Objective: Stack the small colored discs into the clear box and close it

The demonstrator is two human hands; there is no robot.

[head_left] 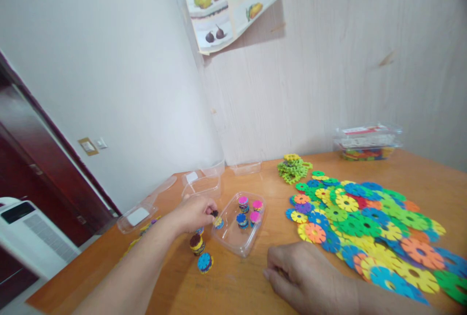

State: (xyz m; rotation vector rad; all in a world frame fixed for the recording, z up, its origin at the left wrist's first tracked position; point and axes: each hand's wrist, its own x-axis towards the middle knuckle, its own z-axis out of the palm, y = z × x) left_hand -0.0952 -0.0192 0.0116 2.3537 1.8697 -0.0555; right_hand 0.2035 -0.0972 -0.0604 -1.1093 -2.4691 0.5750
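Note:
My left hand is closed in a pinch on a small dark disc, at the left edge of a clear plastic tray. Just under the fingertips is a yellow-and-blue stack of discs. Several short stacks stand in the tray, with pink tops or a blue top. Outside it, below my left hand, are a brown-topped stack and a blue-topped stack. My right hand rests on the table with curled fingers; their contents, if any, are hidden.
Coloured notched discs spread across the right side of the table. Behind them stand a green linked-piece build and a lidded clear box. Clear containers and a clear lid lie at the back left.

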